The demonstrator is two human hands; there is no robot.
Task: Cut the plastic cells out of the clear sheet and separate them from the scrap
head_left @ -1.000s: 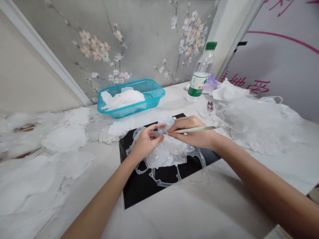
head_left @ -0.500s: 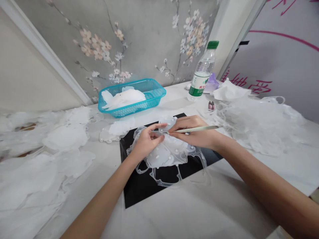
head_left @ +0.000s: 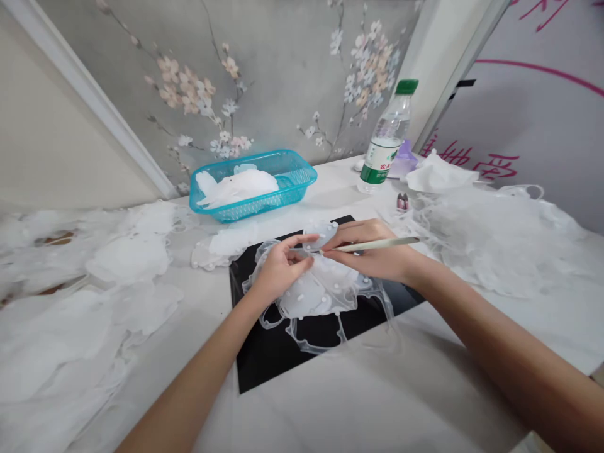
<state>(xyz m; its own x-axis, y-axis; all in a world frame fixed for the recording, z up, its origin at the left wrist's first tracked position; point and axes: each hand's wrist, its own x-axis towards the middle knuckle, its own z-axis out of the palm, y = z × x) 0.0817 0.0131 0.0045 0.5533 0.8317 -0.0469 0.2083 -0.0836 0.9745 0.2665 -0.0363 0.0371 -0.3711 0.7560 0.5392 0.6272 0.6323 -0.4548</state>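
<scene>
In the head view, my left hand [head_left: 280, 267] is closed on a translucent white plastic piece [head_left: 314, 292] with small raised nubs, its thumb and fingers at the upper edge. My right hand [head_left: 372, 248] grips a slim, pale, pen-like tool [head_left: 384, 243]. The tool's working tip is by my left fingertips at the plastic and too small to make out. Another nubbed flap [head_left: 321, 234] shows between my hands. Thin clear frame strips [head_left: 314, 346] curl below the piece, over a black mat [head_left: 259, 368].
A blue plastic basket [head_left: 295, 189] with white pieces stands at the back. A water bottle [head_left: 382, 148] is behind my right hand, near a small dark red item [head_left: 402, 201]. Heaps of translucent sheets lie left [head_left: 127, 258] and right [head_left: 500, 233] on the white table [head_left: 377, 402].
The whole view has shifted slightly, so things appear a little farther right. Both hands keep nearly the same pose on the plastic piece and the tool.
</scene>
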